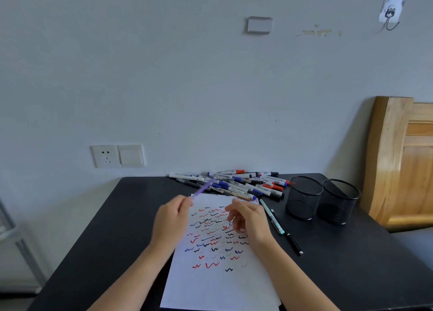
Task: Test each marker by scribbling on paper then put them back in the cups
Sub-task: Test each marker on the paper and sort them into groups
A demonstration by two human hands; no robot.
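Observation:
A white sheet of paper [218, 285] covered in red, blue and black scribbles lies on the black table [100, 235]. My left hand [171, 219] grips a purple pen [203, 189] that points up and away, blurred. My right hand [250, 219] hovers over the paper's upper right with fingers loosely curled; what it holds, if anything, is unclear. A pile of several markers [236, 181] lies beyond the paper by the wall. Two black mesh cups [304, 198] [339, 200] stand to the right; no markers show in them.
A light green pen [271, 215] and a black pen [287, 232] lie side by side right of the paper. A wall socket and switch [117, 156] sit left of the table. A wooden headboard [403, 160] stands at the right.

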